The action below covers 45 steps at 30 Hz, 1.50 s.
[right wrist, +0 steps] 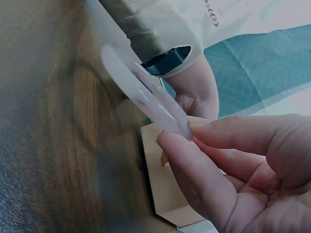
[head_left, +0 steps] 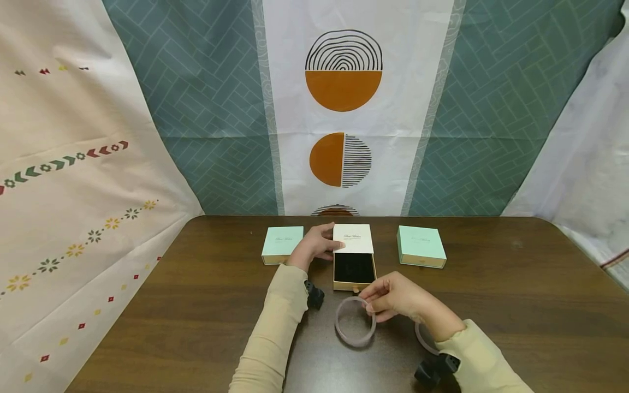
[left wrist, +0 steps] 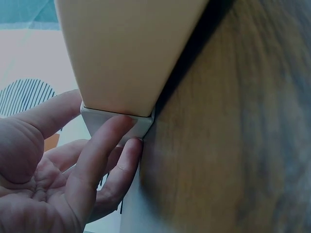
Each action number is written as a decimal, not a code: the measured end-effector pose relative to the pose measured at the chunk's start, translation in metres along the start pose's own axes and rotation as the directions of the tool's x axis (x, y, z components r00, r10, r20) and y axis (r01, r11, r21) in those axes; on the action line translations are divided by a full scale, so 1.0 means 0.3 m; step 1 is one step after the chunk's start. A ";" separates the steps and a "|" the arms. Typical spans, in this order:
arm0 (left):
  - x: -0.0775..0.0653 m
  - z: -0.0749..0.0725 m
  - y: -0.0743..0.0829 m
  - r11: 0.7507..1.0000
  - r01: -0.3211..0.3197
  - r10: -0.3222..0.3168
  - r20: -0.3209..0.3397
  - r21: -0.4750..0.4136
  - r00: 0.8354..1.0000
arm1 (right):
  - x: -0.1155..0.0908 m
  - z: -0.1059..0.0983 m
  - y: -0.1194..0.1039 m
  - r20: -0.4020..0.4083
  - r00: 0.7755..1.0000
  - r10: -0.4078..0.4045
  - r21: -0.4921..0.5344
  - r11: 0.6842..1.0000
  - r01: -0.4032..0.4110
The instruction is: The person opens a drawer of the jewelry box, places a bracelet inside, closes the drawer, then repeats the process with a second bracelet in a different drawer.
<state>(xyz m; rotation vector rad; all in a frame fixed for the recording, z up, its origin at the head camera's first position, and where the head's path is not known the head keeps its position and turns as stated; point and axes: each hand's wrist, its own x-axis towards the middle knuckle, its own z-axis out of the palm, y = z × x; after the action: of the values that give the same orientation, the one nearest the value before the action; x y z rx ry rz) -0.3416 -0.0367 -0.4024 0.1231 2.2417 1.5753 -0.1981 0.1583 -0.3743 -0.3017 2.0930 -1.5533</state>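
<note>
A white-lidded gift box [head_left: 352,238] stands at the back centre, its drawer [head_left: 354,268] pulled out toward me and lined in black. My left hand [head_left: 319,243] grips the white sleeve from its left side, fingers against it in the left wrist view [left wrist: 119,124]. Between thumb and fingertips, my right hand [head_left: 395,297] pinches a pale translucent bangle [head_left: 339,322] by its rim, just in front of the drawer. The right wrist view shows that bangle [right wrist: 141,94] tilted above the tabletop. A second bangle [head_left: 422,338] lies on the table, partly hidden behind my right wrist.
Two closed mint-green gift boxes flank the white one: one on the left [head_left: 282,243], partly behind my left hand, and another on the right [head_left: 421,245]. The brown wooden table [head_left: 196,327] ends at a patterned cloth backdrop [head_left: 221,136].
</note>
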 end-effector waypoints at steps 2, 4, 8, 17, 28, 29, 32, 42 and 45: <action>0.001 0.000 -0.002 1.000 0.001 -0.001 -0.001 -0.001 1.000 | -0.001 -0.001 -0.002 -0.007 1.000 -0.001 -0.003 1.000 0.001; 0.001 0.000 -0.004 1.000 -0.002 0.002 0.000 0.001 1.000 | -0.001 -0.002 -0.004 -0.015 1.000 -0.005 -0.001 1.000 0.005; -0.003 -0.002 -0.003 1.000 -0.006 0.006 0.006 0.002 1.000 | -0.001 -0.005 -0.005 -0.032 0.999 -0.014 -0.002 1.000 0.014; -0.007 -0.006 -0.001 1.000 -0.012 0.012 0.008 0.008 1.000 | -0.004 -0.012 -0.014 -0.072 0.997 -0.031 0.003 1.000 0.031; -0.008 -0.009 0.000 1.000 -0.017 0.017 0.009 0.008 1.000 | -0.004 -0.023 -0.021 -0.131 0.989 -0.069 0.031 0.997 0.073; -0.008 -0.009 -0.001 1.000 -0.016 0.016 0.008 0.007 1.000 | -0.005 -0.023 -0.023 -0.136 0.988 -0.073 0.035 0.996 0.078; -0.008 -0.010 -0.003 1.000 -0.015 0.015 0.007 -0.002 1.000 | -0.009 -0.024 -0.028 -0.160 0.984 -0.077 0.044 0.995 0.085; -0.007 -0.009 -0.003 1.000 -0.015 0.015 0.022 -0.011 1.000 | -0.010 -0.036 -0.025 -0.247 0.966 -0.075 0.088 0.991 0.099; -0.008 -0.009 -0.001 1.000 -0.019 0.019 0.023 0.001 1.000 | -0.009 -0.038 -0.025 -0.274 0.959 -0.077 0.103 0.989 0.109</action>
<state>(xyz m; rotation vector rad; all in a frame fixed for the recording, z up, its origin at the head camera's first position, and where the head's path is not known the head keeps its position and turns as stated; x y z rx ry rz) -0.3402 -0.0398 -0.4011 0.1630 2.2302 1.5738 -0.2026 0.1664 -0.3640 -0.1550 2.2051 -1.8549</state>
